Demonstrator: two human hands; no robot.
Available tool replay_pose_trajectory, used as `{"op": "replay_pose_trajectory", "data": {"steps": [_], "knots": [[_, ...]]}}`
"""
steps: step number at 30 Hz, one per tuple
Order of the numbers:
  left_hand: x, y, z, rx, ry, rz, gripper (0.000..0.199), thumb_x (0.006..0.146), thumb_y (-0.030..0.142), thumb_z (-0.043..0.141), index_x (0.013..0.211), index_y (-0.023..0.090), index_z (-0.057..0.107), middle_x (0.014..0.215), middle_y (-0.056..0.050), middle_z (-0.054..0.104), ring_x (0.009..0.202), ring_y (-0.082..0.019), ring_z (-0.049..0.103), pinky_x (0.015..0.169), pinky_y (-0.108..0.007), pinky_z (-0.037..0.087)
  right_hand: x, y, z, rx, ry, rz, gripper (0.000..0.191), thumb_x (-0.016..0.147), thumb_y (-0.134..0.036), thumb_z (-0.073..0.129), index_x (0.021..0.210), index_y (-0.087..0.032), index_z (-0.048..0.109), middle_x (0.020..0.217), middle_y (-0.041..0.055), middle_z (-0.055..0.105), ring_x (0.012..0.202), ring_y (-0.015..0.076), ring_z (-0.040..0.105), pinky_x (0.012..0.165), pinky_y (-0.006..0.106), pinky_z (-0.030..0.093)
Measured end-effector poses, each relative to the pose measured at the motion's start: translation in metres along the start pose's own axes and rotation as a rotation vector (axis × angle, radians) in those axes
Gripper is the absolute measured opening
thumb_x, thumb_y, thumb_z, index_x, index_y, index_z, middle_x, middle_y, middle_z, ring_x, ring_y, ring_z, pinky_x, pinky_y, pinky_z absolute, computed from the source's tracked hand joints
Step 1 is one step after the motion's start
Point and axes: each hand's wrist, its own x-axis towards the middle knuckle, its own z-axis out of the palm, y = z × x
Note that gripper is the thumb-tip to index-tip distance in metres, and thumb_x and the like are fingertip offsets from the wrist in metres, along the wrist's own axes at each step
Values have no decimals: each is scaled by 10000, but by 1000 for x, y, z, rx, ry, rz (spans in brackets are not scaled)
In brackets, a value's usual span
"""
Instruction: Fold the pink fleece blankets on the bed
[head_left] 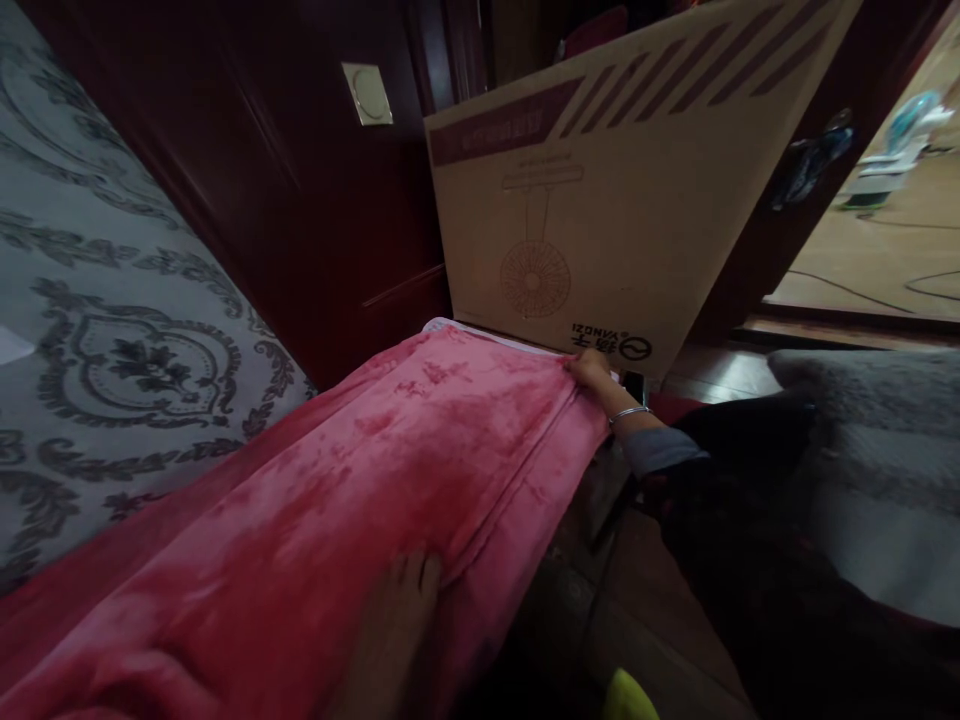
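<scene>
A pink and red plush blanket [360, 470] lies spread over a long, narrow surface, with a fold running lengthwise along its right side. My right hand [590, 370], a silver bangle at the wrist, pinches the blanket's far right corner. A strip of white edging [495, 338] shows beneath the cloth at the far end. Nearer to me, my left hand [396, 615] rests on the blanket beside the fold. Its fingers point away from me and look laid on the cloth, though shadow and blur soften them.
A big cardboard box [630, 200] printed with a fan drawing stands upright just beyond the blanket. Patterned wallpaper [157, 350] and a dark red door [300, 150] border the left. A grey fluffy cover [885, 470] is at right; a fan [904, 140] stands past a doorway.
</scene>
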Motion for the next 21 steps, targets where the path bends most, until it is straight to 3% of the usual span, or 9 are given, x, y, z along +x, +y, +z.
{"op": "replay_pose_trajectory", "data": {"steps": [5, 10, 14, 18, 21], "knots": [[4, 3, -18, -5, 97, 29, 541, 818, 0, 462, 1277, 223, 641, 1228, -100, 683, 1105, -250, 655, 933, -386, 558, 2, -6, -17, 15, 83, 4, 350, 948, -296, 539, 1234, -158, 687, 1180, 146, 703, 1075, 224, 664, 844, 246, 500], [13, 13, -16, -135, -47, 114, 493, 842, 25, 479, 1252, 241, 646, 1191, -91, 701, 1071, -248, 676, 901, -396, 578, -12, 8, -7, -34, 15, 66, 309, 915, -284, 593, 1136, -119, 730, 1093, 185, 721, 1029, 267, 688, 807, 278, 514], [7, 10, -15, -231, -157, 132, 526, 847, 31, 451, 1282, 259, 641, 1193, -85, 713, 1068, -249, 687, 931, -415, 574, -15, 13, -2, -72, -35, 61, 322, 930, -304, 570, 1170, -149, 719, 1148, 174, 706, 1080, 290, 668, 827, 311, 518], [-4, -11, -32, -392, -168, 88, 477, 872, 196, 528, 1314, 345, 627, 1280, -39, 690, 1154, -252, 653, 1020, -425, 541, -18, 3, -5, -117, -33, 2, 366, 908, -221, 549, 1230, -109, 680, 1190, 227, 666, 1143, 348, 620, 895, 418, 506], [9, -50, -45, -455, -135, 4, 440, 901, 281, 502, 1314, 378, 618, 1324, -5, 667, 1203, -220, 626, 1058, -379, 519, -22, -19, -2, -133, 16, -125, 416, 902, -172, 518, 1289, -71, 628, 1324, 267, 570, 1291, 393, 483, 1014, 521, 419]]}}
